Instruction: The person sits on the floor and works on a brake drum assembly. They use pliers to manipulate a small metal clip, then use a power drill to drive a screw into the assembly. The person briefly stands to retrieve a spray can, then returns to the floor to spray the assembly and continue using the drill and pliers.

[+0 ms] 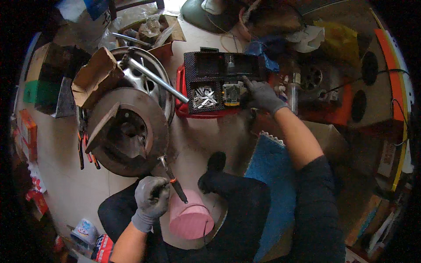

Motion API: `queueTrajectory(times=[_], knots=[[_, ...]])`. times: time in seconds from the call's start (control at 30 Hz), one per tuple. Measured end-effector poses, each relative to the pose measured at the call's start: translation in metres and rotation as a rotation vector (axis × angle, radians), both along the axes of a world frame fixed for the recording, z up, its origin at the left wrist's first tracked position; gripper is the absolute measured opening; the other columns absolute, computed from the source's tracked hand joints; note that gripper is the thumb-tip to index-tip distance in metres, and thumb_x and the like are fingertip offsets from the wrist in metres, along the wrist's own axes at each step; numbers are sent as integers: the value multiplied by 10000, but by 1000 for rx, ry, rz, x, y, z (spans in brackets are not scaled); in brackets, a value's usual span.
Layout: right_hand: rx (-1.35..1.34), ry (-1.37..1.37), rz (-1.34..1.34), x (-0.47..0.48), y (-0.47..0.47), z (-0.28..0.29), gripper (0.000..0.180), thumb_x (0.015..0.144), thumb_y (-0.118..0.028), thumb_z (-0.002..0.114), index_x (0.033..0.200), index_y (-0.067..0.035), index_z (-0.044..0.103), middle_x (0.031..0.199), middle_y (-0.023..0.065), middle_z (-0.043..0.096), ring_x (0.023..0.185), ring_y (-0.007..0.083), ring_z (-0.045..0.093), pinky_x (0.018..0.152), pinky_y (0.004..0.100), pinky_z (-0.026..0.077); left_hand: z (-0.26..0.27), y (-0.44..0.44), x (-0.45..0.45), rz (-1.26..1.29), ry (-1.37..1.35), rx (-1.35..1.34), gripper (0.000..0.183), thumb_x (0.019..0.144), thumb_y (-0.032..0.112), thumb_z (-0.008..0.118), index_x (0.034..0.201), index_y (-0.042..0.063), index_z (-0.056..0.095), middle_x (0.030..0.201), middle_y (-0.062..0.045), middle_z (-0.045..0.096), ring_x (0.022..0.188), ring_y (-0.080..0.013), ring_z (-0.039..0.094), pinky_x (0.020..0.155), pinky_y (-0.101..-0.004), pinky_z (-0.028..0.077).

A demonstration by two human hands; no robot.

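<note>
My left hand (152, 197), in a grey glove, is curled beside a hammer (174, 182) with a black and orange handle; whether it holds anything is hidden. The hammer's handle end overlaps a pink cylinder (190, 220) between my legs. My right hand (263, 93), also gloved, reaches over the right part of a black tray (205, 77) on a red base, index finger extended. Small silver metal pieces (204, 97) lie in the tray's front left compartment. Beside them is a clear-topped case with yellow parts (231, 93), left of my right hand.
A brake drum or similar round metal part (158, 131) stands at left before a wheel rim (167, 75), with a metal tube (158, 80) across it. Pliers-like tools (88, 151) hang left. A cardboard box (177, 28) lies behind; blue cloth (273, 177) is at right.
</note>
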State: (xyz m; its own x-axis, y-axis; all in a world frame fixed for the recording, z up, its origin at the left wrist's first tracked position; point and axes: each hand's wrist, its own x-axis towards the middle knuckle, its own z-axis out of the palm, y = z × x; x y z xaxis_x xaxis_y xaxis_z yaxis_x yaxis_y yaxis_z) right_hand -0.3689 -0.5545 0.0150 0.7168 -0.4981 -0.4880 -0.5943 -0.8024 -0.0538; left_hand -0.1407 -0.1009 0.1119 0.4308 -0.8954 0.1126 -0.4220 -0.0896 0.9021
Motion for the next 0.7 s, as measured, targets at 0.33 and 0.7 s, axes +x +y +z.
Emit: queueTrajectory(times=[0.33,0.7], knots=[[17,-529,-112,-18,76,49,813,720,-150,844,1443,-59,484,1103,183,709,951,362,688,849,436,544,6,17,28,115,-336,-293,363,749,-12,749,1095,70,674,910,-146,678,812,-361,665,705,-416,529],[-58,-1103,-228,-60,279,102,741,852,-141,771,1493,-41,414,1446,178,545,1293,297,567,1067,418,485,-27,118,62,361,-310,64,236,887,154,674,1093,48,715,1066,-167,704,972,-297,696,837,-383,552]])
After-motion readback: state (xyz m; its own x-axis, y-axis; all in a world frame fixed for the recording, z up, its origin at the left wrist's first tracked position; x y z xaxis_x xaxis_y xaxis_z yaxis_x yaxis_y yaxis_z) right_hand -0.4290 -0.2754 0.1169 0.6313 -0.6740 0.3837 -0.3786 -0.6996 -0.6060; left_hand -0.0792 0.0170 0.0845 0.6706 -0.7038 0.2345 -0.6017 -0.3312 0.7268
